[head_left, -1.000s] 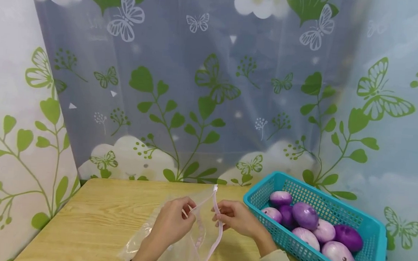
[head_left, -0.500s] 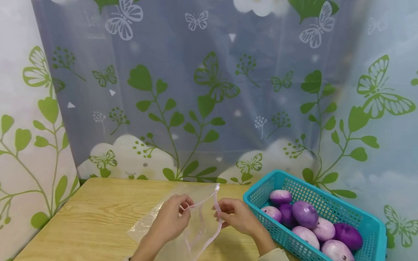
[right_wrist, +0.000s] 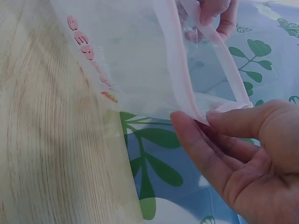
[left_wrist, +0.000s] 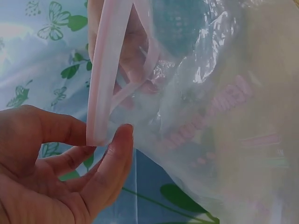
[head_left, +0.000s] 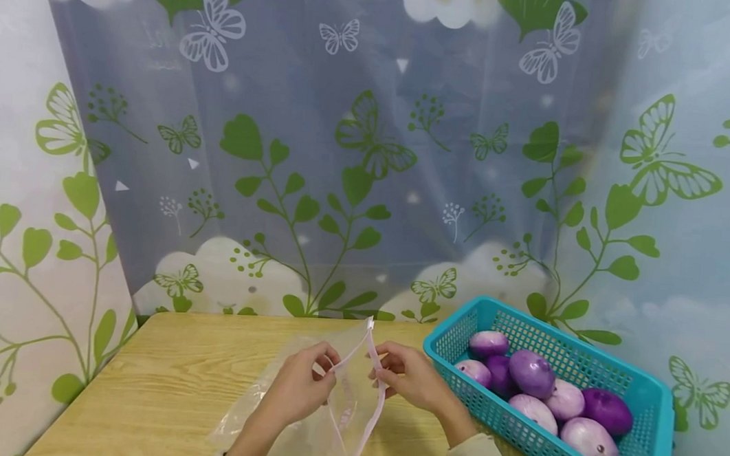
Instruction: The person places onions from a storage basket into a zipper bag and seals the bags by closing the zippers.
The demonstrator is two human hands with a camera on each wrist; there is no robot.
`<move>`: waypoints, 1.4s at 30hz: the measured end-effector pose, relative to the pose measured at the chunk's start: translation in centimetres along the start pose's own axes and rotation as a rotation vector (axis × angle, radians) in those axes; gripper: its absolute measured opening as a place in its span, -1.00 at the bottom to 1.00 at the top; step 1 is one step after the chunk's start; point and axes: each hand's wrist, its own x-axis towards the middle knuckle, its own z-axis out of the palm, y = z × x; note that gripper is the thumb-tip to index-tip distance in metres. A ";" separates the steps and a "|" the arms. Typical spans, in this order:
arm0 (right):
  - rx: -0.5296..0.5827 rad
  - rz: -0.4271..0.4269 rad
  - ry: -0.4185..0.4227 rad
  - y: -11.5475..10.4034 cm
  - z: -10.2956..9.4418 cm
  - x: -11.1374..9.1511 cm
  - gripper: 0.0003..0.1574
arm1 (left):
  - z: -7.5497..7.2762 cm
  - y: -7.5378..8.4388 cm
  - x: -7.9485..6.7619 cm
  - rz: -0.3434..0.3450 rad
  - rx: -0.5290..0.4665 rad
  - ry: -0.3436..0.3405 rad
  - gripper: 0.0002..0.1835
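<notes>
Both hands hold a clear plastic zip bag [head_left: 311, 432] with a pink zip strip and pink lettering, its mouth spread apart above the table. My left hand [head_left: 304, 383] pinches one edge of the mouth between thumb and fingers; the left wrist view shows the pink strip [left_wrist: 100, 79] at its fingertips. On the opposite edge, the right hand [head_left: 409, 375] pinches the strip, also plain in the right wrist view, where the thumb and finger meet on the pink rim [right_wrist: 184, 79]. A small white slider [head_left: 369, 325] sits at the bag's far corner.
Right of the hands stands a turquoise basket [head_left: 581, 349], close to the right forearm. Several purple and pale-violet onion-like rounds [head_left: 532, 374] lie in it. Beneath is a wooden table [head_left: 165, 369], with a patterned curtain [head_left: 295, 148] behind its far edge.
Both hands keep their pinch on the bag's mouth. The slider corner swung slightly right, then back left, and the mouth's opening shifted shape. The basket stayed put.
</notes>
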 end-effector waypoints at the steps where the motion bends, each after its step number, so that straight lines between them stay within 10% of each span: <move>1: -0.005 0.000 0.003 0.1 0.0 0.0 -0.65 | 0.0 0.0 0.0 -0.002 -0.016 -0.005 -0.83; 17: -0.183 0.039 0.148 1.2 -2.3 -0.8 -0.85 | -0.7 1.0 -0.5 -0.078 -0.221 -0.003 -0.93; 42: -0.075 0.011 0.036 0.5 -0.4 -0.1 -0.83 | -1.0 0.4 -0.1 -0.104 -0.214 0.035 -0.84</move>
